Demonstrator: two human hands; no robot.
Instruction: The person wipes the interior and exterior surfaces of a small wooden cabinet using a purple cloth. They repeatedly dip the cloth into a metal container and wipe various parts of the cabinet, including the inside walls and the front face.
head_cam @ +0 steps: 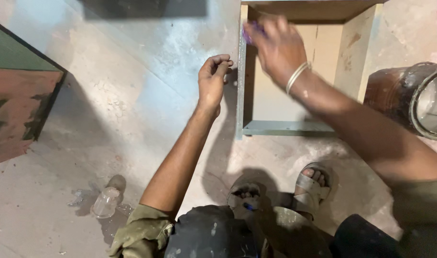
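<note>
Fingers of the right hand (276,45) pinch a small purple thing (249,34) against the top left corner of an open wooden box (352,57); too little of it shows to tell its long axis. Left hand (213,79) hovers just left of the box's grey edge (241,86), fingertips curled together, holding nothing visible. Bottle (105,201) lies on the floor (132,119).

Purple object (249,33) mostly hidden, blurred

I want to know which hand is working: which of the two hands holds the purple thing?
The right hand, the one with the bangles, holds the purple thing at the cabinet. The left hand is curled and empty.
</note>
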